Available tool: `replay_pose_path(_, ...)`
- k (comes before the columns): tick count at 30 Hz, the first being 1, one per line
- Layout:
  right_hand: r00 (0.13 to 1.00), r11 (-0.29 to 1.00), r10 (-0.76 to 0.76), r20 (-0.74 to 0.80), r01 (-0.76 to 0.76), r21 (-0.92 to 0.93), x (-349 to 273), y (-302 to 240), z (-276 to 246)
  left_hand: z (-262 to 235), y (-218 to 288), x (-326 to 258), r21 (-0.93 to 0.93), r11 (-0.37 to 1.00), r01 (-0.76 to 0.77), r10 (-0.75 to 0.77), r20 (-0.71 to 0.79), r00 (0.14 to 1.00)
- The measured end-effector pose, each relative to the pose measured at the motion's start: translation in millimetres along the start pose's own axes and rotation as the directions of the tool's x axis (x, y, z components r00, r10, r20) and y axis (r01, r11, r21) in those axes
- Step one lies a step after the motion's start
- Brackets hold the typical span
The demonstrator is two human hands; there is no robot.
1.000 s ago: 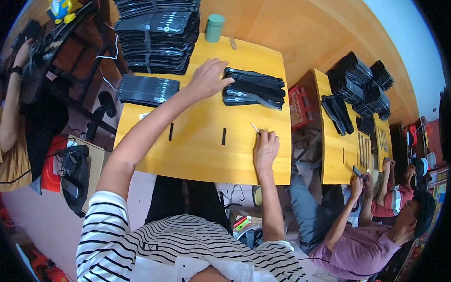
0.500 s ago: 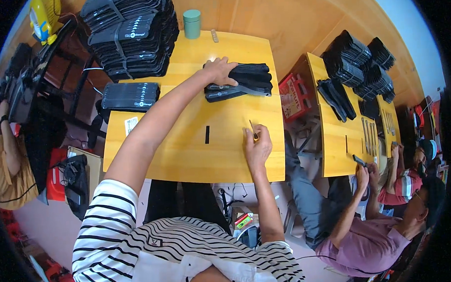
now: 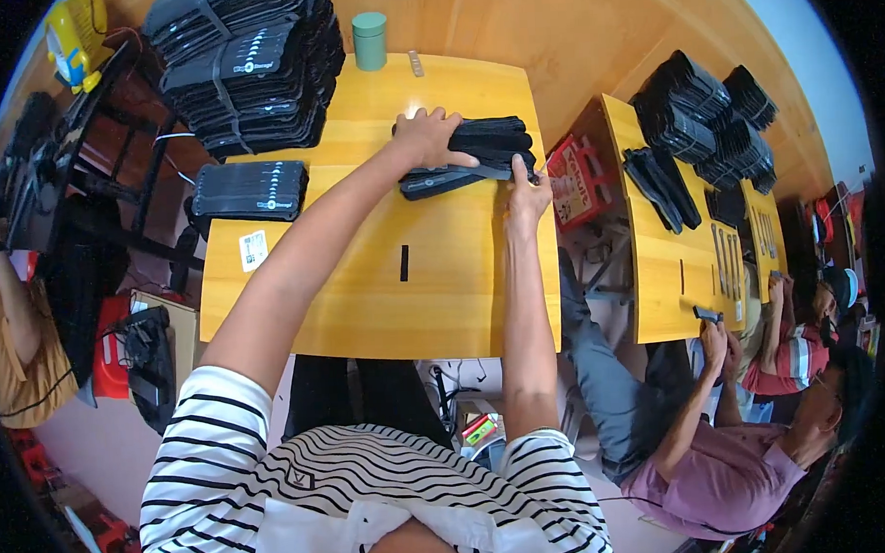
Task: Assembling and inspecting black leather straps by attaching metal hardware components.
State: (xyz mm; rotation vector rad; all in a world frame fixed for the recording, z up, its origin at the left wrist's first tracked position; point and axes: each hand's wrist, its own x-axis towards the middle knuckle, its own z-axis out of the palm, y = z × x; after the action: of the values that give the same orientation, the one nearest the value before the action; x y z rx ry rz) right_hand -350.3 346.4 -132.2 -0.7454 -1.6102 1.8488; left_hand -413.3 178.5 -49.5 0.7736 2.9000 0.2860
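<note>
**One pile of black fabric pieces (image 3: 491, 138) touched at both ends**

The pile is set toward the far right of a yellow wooden surface (image 3: 346, 309); its layers are too closely overlapped to be counted. Its left end is covered by the left hand (image 3: 428, 139), fingers spread and thumb held apart. Its near right corner is touched by the right hand (image 3: 527, 191), thumb extended; whether anything is pinched there cannot be told.

In front of the pile, one short black strip (image 3: 404, 263) is seen, and one white label (image 3: 252, 250) is placed near the left edge. At the left, two stacks are counted: one tall stack (image 3: 246, 79), banded in grey, and one low stack (image 3: 249, 191). At the back, one green canister (image 3: 369, 43) and one small beige piece (image 3: 416, 63) are set. Past the right edge, one red box (image 3: 578, 184) is partly seen.
</note>
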Motion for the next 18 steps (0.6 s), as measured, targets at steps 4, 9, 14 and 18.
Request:
replay_pose_path(4,0.975,0.975,0.153,0.161,-0.175,0.137,-12,-21,0,-5,12,-4,-0.017,0.983,0.184,-0.183,0.021,0.983)
replay_pose_path(9,0.96,0.942,0.234,0.153,-0.263,0.21,-17,-26,-2,2,21,-8,0.033,0.982,0.188,-0.183,-0.131,0.974)
replay_pose_path(14,0.987,0.96,0.16,-0.006,-0.154,0.233,-38,-25,7,6,21,-10,0.072,0.977,0.2,-0.185,-0.18,0.966)
replay_pose_path(18,0.995,0.933,0.093,-0.029,-0.077,0.351,-51,-22,11,10,18,-10,0.078,0.982,0.171,-0.151,-0.219,0.964)
